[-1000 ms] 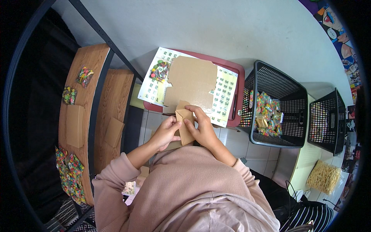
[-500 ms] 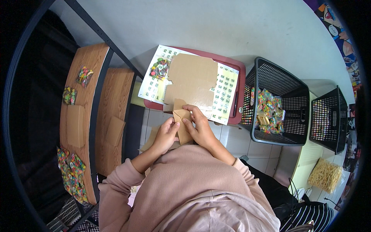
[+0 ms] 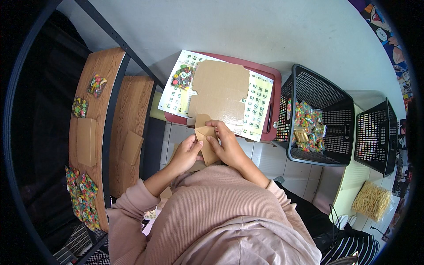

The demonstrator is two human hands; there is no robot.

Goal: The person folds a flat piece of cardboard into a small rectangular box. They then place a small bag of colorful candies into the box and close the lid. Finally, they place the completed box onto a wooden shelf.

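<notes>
Close in front of my body I hold a partly folded brown cardboard box (image 3: 206, 134), with a flap standing up at its far end. My left hand (image 3: 185, 154) grips its left side, thumb pressed on the card. On the right side my right hand (image 3: 226, 143) has its thumb on the near panel and its fingers curled over the far edge. Some fingertips are hidden behind the card. Just beyond lies a flat brown cardboard sheet (image 3: 221, 84), on white sticker sheets (image 3: 260, 95). A clear bag of colourful candy (image 3: 182, 77) rests at their left.
The sticker sheets lie on a red lid (image 3: 274, 79). To the right stand a black basket (image 3: 338, 128) with candy packs and a second black basket (image 3: 375, 137). A bag of pale sticks (image 3: 372, 201) is below them. Wooden shelves (image 3: 104, 70) at left hold boxes and candy bags.
My left forearm and elbow have shifted slightly left and down. The box has tilted a little in my hands, its upper corner edging left. Both hands keep their grip.
</notes>
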